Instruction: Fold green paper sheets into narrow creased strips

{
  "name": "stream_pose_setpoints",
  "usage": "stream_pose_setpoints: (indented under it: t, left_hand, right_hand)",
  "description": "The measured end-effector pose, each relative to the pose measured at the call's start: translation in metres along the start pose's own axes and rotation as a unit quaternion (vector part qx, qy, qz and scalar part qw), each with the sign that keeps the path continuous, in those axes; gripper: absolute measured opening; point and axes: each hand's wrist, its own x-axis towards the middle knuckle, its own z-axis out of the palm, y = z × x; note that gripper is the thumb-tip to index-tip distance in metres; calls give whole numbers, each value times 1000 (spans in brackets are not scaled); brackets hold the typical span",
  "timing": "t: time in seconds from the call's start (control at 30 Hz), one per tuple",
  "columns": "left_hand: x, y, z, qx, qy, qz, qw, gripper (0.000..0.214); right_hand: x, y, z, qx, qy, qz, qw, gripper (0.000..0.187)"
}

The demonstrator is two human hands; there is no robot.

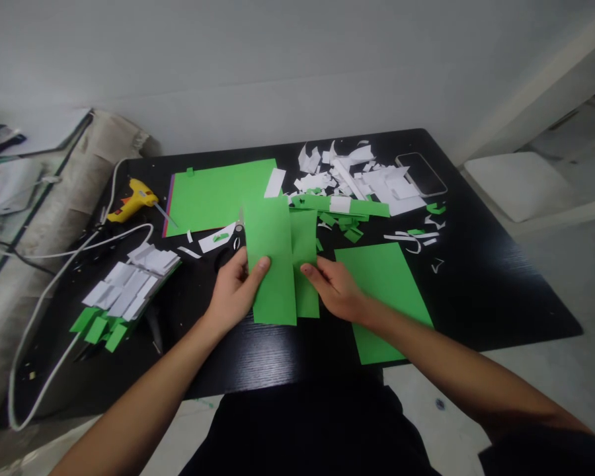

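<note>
Two strips of green paper are held up over the middle of the black table (277, 363), overlapping along their long edges. My left hand (238, 287) is closed on the wider green paper strip (272, 264), thumb on its face and fingers behind. On the narrower green paper strip (305, 297), partly behind the wider one, my right hand (337, 287) is closed with the thumb in front. Beneath my right forearm lies a green paper sheet (381, 271). Scissors (238, 231) show partly beside the left strip, the rest hidden.
A yellow glue gun (136, 200) with a white cord (84, 248) lies at the left. Nearby sits a layered piece of white and green paper tabs (129, 287). Green sheets (218, 188), paper scraps (337, 172) and a phone (421, 174) occupy the back.
</note>
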Motion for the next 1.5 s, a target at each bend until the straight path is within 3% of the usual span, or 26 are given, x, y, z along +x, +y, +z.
stream_pose_setpoints:
  t: [0.17, 0.27, 0.33, 0.47, 0.57, 0.73, 0.83, 0.9, 1.07, 1.27, 1.4, 1.5]
  left_hand:
    - [-3, -1, 8, -26, -2, -5, 1000, 32]
    - [0, -1, 7, -76, 10, -19, 997, 38]
    - [5, -3, 2, -68, 47, -8, 997, 43]
    - [17, -9, -20, 11, 135, 32, 990, 51]
    - [25, -14, -38, 162, 184, 39, 969, 54]
    - [29, -19, -49, 316, 194, 106, 923, 54]
    - [26, -19, -43, 356, 181, 142, 906, 48]
    - [24, -18, -37, 368, 153, 155, 904, 40]
    - [17, -11, -21, 329, 96, 203, 917, 16]
    - [8, 1, -11, 244, 43, 242, 938, 7]
    - [4, 3, -7, 195, -6, 220, 956, 7]
    - [1, 2, -5, 188, -48, 197, 961, 9]
  right_hand:
    - [-4, -3, 0, 70, -106, 42, 991, 51]
    - [-3, -5, -1, 75, -121, 20, 990, 47]
    - [-1, -8, -3, 63, -110, 10, 992, 39]
    - [1, -21, -15, -14, -68, 22, 997, 24]
    - [-8, -33, -33, -110, -70, 39, 991, 21]
    - [-41, -28, -61, -340, -21, 94, 935, 41]
    - [-62, -11, -65, -440, 21, 151, 885, 78]
    - [-71, -1, -62, -455, 27, 172, 873, 92]
    - [-77, 2, -51, -419, 40, 122, 899, 80]
    - [-70, -14, -48, -294, 71, 135, 943, 73]
    - [-60, -31, -47, -104, 95, 108, 984, 60]
    - [-55, -41, -45, -136, 51, 84, 986, 55]
